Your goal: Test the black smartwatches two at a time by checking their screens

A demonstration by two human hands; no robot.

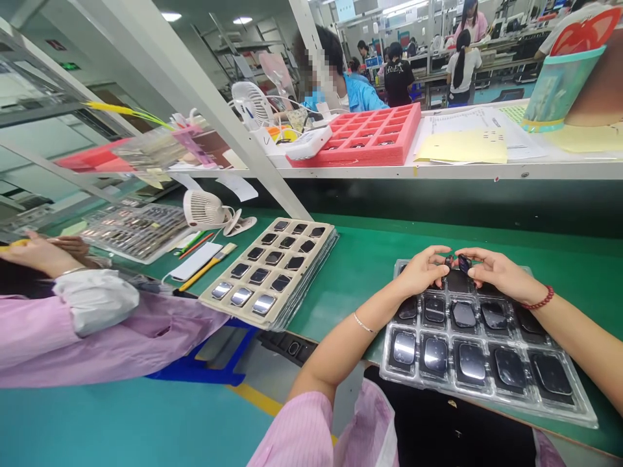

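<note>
My left hand and my right hand are close together over the back row of a clear plastic tray. Between the fingertips of my right hand is a small dark glossy watch screen. My left hand pinches a smaller dark piece, whose kind is too small to make out. Dark, rounded-square watch screens lie in the tray's compartments, some reflecting light. My forearms cover part of the tray's sides.
Left of me, a beige tray of watch pieces tops a stack. Beyond it lie a brush, a white fan and a co-worker's hands. The shelf above the green bench holds a red foam tray and papers.
</note>
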